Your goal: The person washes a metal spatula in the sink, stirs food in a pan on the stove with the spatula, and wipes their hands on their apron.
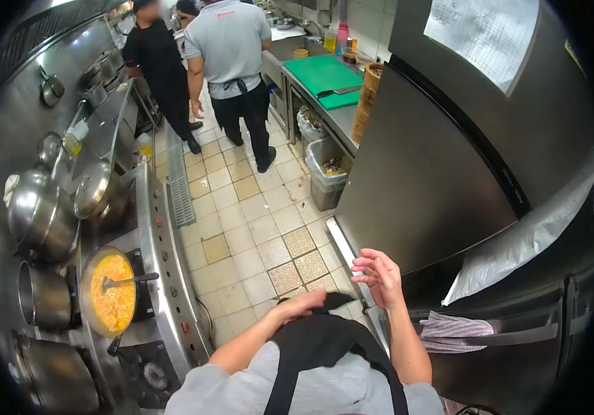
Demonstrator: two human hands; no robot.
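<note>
My left hand (301, 306) is in front of my waist, close over the black apron (321, 339). Its fingers are stretched out, with nothing visible in them. My right hand (380, 278) is raised beside the fridge (407, 180), empty, its fingers loosely bent and apart. On the stove (162, 277) to my left, a pan holds orange-yellow food (116, 311) with pieces in it. A ladle (129, 279) lies in that food, handle towards me. A striped towel (452, 332) hangs over a bar, low to my right.
Lidded pots (48, 214) crowd the stove's far side. A person in grey (228, 34) and one in black (158, 69) stand in the tiled aisle ahead. A knife (338, 91) lies on a green cutting board (310, 72). Below that counter is a lined bin (327, 185).
</note>
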